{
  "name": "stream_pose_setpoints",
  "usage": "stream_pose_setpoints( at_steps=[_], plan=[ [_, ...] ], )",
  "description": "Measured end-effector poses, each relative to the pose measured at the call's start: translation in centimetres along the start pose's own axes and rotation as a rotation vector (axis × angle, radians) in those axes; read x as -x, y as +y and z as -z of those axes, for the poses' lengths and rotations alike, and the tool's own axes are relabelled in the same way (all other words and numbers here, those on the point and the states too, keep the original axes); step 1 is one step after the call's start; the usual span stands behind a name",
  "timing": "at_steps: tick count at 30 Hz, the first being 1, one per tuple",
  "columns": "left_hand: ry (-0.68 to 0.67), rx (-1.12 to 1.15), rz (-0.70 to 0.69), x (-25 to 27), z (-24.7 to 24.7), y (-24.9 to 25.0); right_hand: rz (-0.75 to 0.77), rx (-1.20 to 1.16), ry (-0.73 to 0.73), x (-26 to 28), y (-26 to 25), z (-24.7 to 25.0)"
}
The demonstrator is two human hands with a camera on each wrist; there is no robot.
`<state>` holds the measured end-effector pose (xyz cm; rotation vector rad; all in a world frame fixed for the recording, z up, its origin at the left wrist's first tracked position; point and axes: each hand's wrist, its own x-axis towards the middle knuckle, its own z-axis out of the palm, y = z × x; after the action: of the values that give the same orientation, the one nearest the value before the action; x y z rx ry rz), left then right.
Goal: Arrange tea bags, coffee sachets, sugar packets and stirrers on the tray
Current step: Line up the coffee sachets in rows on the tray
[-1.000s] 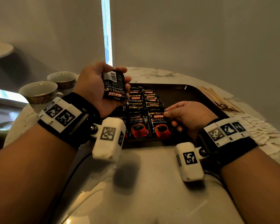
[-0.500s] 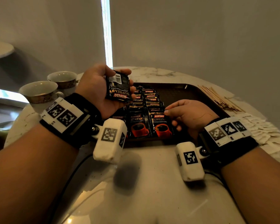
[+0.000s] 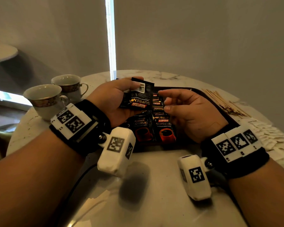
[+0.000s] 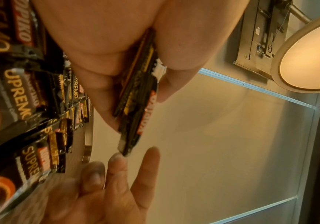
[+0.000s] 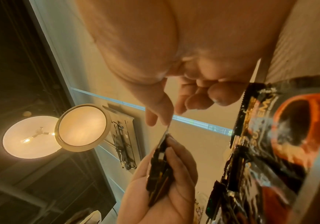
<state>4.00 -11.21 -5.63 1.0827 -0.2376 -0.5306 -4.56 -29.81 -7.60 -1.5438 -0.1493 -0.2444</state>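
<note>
My left hand (image 3: pixel 111 102) grips a small stack of coffee sachets (image 3: pixel 138 97) above the dark tray's (image 3: pixel 220 108) near-left part, where two rows of sachets (image 3: pixel 156 126) already lie, while my right hand (image 3: pixel 187 112), fingers loosely spread, reaches its fingertips (image 4: pixel 117 159) to the stack's edge.
</note>
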Motion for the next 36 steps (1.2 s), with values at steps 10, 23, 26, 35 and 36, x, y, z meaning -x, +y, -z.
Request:
stream_pose_setpoints(
  at_steps=[10, 23, 26, 35, 36],
  plan=[
    [-0.067, -0.001, 0.029, 0.3, -0.8, -1.0, 0.028, 0.063, -0.084, 0.7, -0.3, -1.2],
    [-0.041, -0.062, 0.083, 0.6, -0.7, -1.1, 0.004, 0.137, -0.026, 0.9, -0.7, -1.4],
    [-0.024, -0.071, 0.085, 0.6, -0.6, -1.0, -0.003, 0.115, 0.006, 0.7, -0.5, -1.2],
    [-0.004, -0.124, 0.023, 0.8, -0.6, -0.1, 0.085, -0.015, 0.251, 0.2, -0.6, -1.0],
    [-0.009, -0.122, 0.000, 0.8, -0.5, 0.0, 0.065, -0.055, 0.273, 0.0, -0.6, -0.9]
  ],
)
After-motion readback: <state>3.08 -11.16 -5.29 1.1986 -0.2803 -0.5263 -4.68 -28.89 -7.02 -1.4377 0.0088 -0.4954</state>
